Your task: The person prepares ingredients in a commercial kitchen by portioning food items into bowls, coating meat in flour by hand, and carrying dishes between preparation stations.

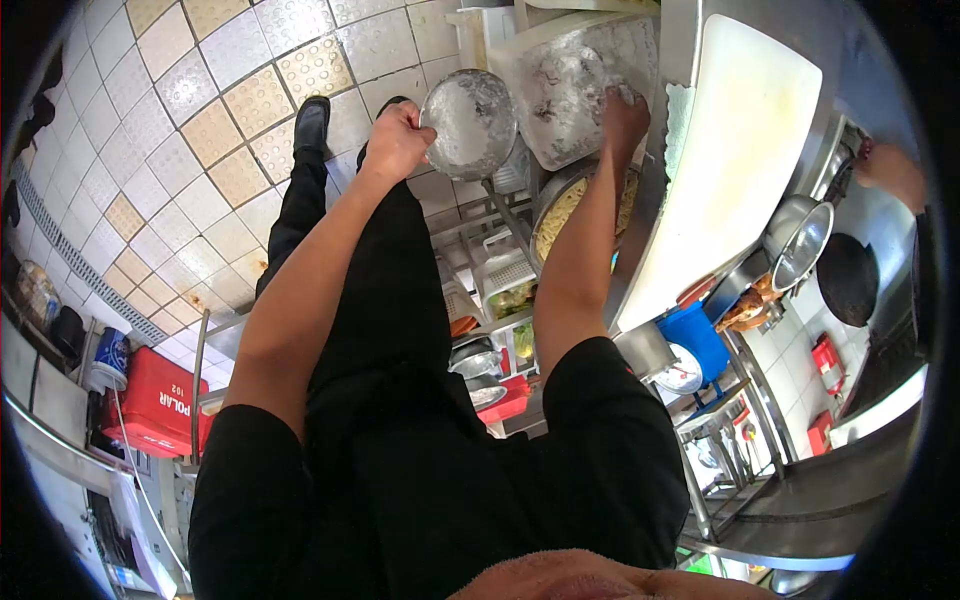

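My left hand point(397, 145) pinches the right-hand rim of a round, shallow pan-like vessel point(470, 124), its inside coated with white powder; whether it is a sieve or a bowl I cannot tell. My right hand point(625, 120) is inside a translucent plastic tub point(560, 150) dusted with the same powder. Its fingers are curled and whitened, and what they hold is hidden. Below the tub, partly behind my right forearm, stands a round metal pot point(560, 225) of pale yellow pieces.
A long white cutting board point(735, 150) lies on the steel counter to the right. Shelves with baskets point(505, 275) and greens stand below. A red cooler box point(155, 400) is at the left. Another person's hand point(890, 175) shows at the far right, near a metal bowl point(803, 245).
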Demonstrator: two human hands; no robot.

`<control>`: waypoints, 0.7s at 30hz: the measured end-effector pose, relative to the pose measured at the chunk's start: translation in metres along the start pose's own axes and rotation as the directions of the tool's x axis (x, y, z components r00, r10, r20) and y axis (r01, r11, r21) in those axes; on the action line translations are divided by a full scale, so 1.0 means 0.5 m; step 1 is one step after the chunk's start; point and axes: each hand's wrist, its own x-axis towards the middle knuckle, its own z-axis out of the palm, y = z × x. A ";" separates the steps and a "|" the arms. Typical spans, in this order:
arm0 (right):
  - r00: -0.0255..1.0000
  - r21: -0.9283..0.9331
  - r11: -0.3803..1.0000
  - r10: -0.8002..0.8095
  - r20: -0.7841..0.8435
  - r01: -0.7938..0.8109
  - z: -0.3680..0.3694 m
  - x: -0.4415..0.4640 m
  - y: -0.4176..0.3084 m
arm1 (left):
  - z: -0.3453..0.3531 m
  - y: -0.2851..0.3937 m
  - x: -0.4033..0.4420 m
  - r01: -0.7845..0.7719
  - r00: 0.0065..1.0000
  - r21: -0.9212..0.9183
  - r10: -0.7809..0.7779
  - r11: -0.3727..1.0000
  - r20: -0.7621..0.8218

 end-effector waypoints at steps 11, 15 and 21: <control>0.855 0.451 0.863 -0.045 0.517 -0.227 0.183 0.046 0.065 | 0.001 0.000 0.004 -0.054 0.999 0.083 0.054 0.995 0.011; 0.938 -0.012 0.996 -0.076 0.339 0.085 0.205 0.038 0.028 | 0.006 -0.007 0.006 -0.006 0.998 0.099 0.000 0.995 0.065; 0.984 0.007 0.987 -0.159 -0.074 0.160 0.109 0.052 0.090 | -0.015 0.025 -0.007 -0.036 0.999 0.149 0.031 0.988 0.034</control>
